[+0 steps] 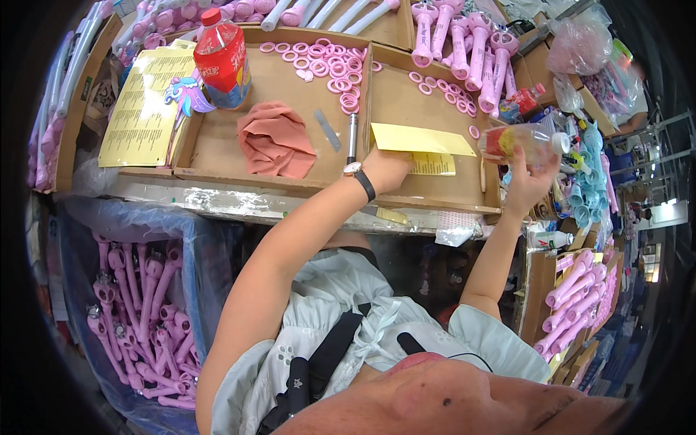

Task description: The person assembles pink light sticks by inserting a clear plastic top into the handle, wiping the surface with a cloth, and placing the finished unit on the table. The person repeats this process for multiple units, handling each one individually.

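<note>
My left hand (388,170), with a watch on the wrist, is closed at a yellow printed sheet (424,139); the sheet hides my fingertips. Another yellow printed piece (435,164) shows just below it, and whether the two are joined I cannot tell. On the right, my right hand (529,177) is wrapped round a clear plastic bottle (533,141) with a white cap and a red and yellow label. The bottle lies tilted on its side, over the right end of the cardboard tray (406,192).
Pink rings (337,65) lie in the trays beside a salmon cloth (275,138), a silver rod (352,134) and a red-capped bottle (223,65). Yellow sheets (134,109) stand left. Pink wands (471,43) are at the back; more fill a blue-lined bin (148,304).
</note>
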`<action>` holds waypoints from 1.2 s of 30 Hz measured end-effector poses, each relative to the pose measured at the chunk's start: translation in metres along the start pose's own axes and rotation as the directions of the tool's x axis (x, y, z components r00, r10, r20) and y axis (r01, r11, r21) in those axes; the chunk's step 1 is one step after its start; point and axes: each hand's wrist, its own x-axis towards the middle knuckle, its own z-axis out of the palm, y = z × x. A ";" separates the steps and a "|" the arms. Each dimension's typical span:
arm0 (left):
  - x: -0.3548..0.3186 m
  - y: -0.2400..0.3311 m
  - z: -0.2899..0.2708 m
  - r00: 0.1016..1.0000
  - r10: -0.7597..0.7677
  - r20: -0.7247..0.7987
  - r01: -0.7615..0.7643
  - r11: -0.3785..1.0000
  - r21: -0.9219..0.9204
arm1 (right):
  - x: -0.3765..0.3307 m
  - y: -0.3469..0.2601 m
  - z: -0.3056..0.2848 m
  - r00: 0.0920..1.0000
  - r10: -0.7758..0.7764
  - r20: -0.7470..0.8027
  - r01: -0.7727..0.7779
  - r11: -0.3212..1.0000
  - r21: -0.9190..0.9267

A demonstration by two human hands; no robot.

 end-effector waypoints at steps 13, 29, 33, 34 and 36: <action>0.000 -0.001 0.000 0.983 -0.052 0.174 0.038 0.996 0.085 | -0.018 0.019 0.043 0.949 0.095 0.299 -0.160 0.967 0.200; 0.002 -0.002 0.002 0.978 -0.068 0.196 0.048 0.993 0.109 | -0.030 0.072 0.050 0.946 0.126 0.299 -0.095 0.989 -0.115; -0.005 0.009 -0.029 0.959 0.106 -0.262 -0.115 0.993 -0.021 | -0.033 0.074 0.049 0.939 0.076 0.337 -0.002 0.977 -0.214; -0.019 0.013 -0.039 0.881 0.121 -0.457 -0.188 0.977 -0.104 | -0.036 0.071 0.046 0.918 0.096 0.386 -0.039 0.987 -0.154; -0.072 0.024 -0.060 0.825 -0.014 -0.565 -0.202 0.926 -0.319 | -0.045 0.063 0.044 0.950 0.079 0.301 0.035 0.933 -0.357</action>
